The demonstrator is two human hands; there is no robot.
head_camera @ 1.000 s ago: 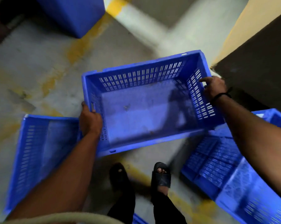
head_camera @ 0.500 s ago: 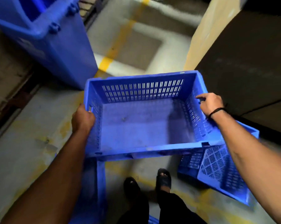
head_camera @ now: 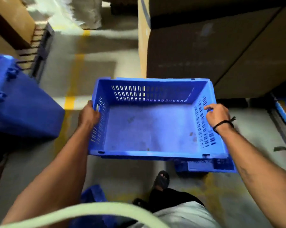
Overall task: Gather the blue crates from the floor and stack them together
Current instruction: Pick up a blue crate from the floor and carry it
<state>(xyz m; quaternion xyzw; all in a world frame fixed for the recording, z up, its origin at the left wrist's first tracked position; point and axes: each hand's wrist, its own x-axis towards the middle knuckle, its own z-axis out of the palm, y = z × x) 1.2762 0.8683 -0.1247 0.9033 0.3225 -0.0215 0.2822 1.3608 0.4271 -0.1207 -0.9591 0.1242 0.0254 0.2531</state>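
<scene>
I hold an empty blue slotted crate [head_camera: 148, 127] level in front of me, above the floor. My left hand [head_camera: 89, 114] grips its left wall near the rim, and my right hand [head_camera: 217, 115] curls over the right wall's rim. Just below the crate's near right corner, part of a second blue crate [head_camera: 204, 167] shows on the floor. A corner of another blue crate [head_camera: 93, 194] peeks out near my left forearm.
A large solid blue bin [head_camera: 20, 109] stands at the left. Big cardboard boxes [head_camera: 213, 51] rise close ahead on the right, more boxes on a pallet [head_camera: 12, 27] at far left. A yellow floor line [head_camera: 73, 86] runs down the aisle between them. My feet [head_camera: 161, 180] are below the crate.
The crate has come up and level in both hands, and the view has swung up and forward; the crates on the floor have slipped mostly out of sight beneath it.
</scene>
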